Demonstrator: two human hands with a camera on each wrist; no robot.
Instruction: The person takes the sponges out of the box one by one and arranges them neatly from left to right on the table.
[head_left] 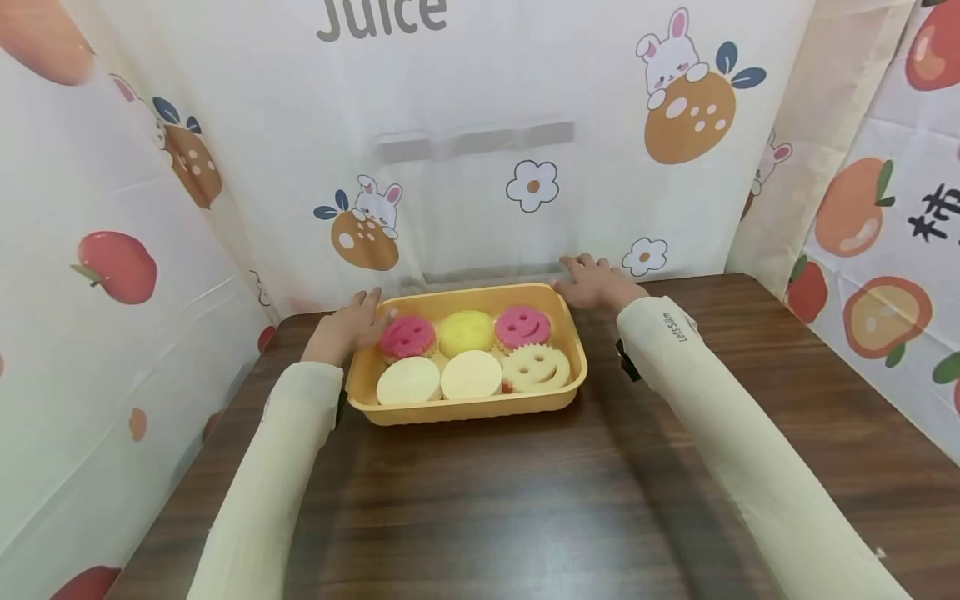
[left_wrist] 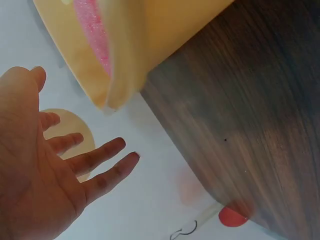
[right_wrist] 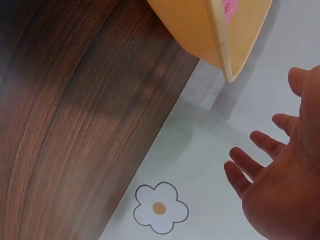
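Observation:
A yellow plastic tray point(head_left: 465, 410) stands on the table in the head view, with several round sponge-like pieces inside. Along its back lie a pink piece point(head_left: 408, 337), a yellow piece point(head_left: 466, 333) and a pink smiley piece point(head_left: 522, 327). In front are two plain cream discs point(head_left: 471, 375) and a cream smiley piece point(head_left: 536, 368) with a toothed edge. My left hand point(head_left: 351, 327) is beside the tray's left rim, fingers spread. Near the back right corner is my right hand point(head_left: 597, 283), its fingers extended. Both wrist views show each hand apart from the tray, gripping nothing.
Dark wood-grain table point(head_left: 480, 500) extends in front of the tray and to both sides. A white fabric sheet point(head_left: 480, 217) printed with rabbits, fruit and flowers rises behind the table's back edge, and similar printed sheets flank it left and right.

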